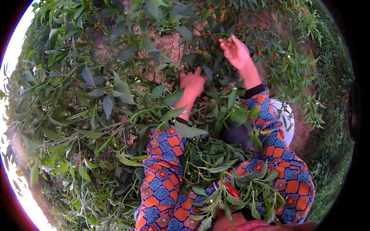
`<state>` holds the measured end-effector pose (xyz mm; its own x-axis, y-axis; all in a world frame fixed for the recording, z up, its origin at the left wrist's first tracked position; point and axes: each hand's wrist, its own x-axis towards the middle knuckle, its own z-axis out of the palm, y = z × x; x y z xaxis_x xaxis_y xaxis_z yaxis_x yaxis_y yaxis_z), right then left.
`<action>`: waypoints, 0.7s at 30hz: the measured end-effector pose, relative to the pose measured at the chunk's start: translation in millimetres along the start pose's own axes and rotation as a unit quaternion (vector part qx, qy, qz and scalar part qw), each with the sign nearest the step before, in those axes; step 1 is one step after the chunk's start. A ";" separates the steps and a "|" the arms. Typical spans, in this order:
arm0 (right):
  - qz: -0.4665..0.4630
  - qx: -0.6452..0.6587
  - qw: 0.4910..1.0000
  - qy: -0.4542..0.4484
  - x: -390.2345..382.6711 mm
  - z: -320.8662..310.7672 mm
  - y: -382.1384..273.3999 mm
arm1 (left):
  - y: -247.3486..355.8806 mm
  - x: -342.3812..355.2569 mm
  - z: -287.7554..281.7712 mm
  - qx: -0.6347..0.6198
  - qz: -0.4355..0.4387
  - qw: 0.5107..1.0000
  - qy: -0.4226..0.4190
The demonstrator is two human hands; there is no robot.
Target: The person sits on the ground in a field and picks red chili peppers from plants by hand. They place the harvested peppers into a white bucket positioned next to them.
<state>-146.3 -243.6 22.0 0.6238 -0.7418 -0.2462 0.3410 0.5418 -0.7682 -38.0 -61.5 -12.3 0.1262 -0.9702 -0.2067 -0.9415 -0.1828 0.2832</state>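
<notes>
Past the white round thing, the right hand has bent fingers near red peppers. Left of the white round thing, the left hand touches leaves. I can't tell what either grips.

Peppers: small, bright red, showed scattered among leaves toward one o'clock. Plant: green, dense, bushy, spread toward twelve o'clock, some leaves drooped.
</notes>
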 end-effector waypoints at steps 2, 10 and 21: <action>-0.006 -0.131 0.991 -0.022 -7.0 -0.4 0.5 | 1.0 -2.0 -0.8 -0.003 -0.004 1.000 -0.005; -0.376 -0.709 0.591 0.079 29.9 3.2 15.9 | 5.6 3.5 3.3 0.004 0.004 1.000 0.020; 0.103 0.117 0.987 -0.048 19.4 -3.8 -3.4 | 0.7 0.9 7.2 0.029 -0.007 1.000 0.003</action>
<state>-138.1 -261.3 17.6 0.7563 -0.5720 -0.3175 0.3457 0.7615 -0.5483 -40.8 -61.4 -19.1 0.1406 -0.9685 -0.2054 -0.9561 -0.1867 0.2257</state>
